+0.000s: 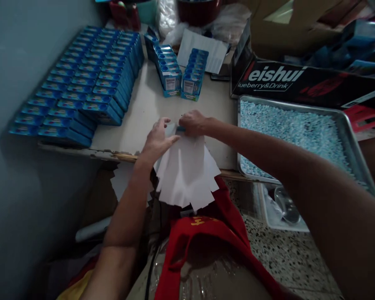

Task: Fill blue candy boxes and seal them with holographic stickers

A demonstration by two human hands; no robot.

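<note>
A fanned stack of white paper sheets [186,166] hangs over the table's front edge in front of me. On its left, my left hand [158,139] has thumb and fingers apart, the thumb reaching to the top of the stack. My right hand [192,123] is curled closed over the stack's upper end. A small blue piece [181,129] shows below its fingers; what exactly the fingers grip is hidden. Beyond the hands stand two short rows of small blue boxes, a left row [170,79] and a right row [193,77].
Many blue boxes stand in a block [84,79] at left, by the wall. At right, a metal tray [303,105] holds small pale-blue pieces, with a black carton [315,83] behind it. A white card [203,48] leans at the back. A plastic container [287,206] sits lower right.
</note>
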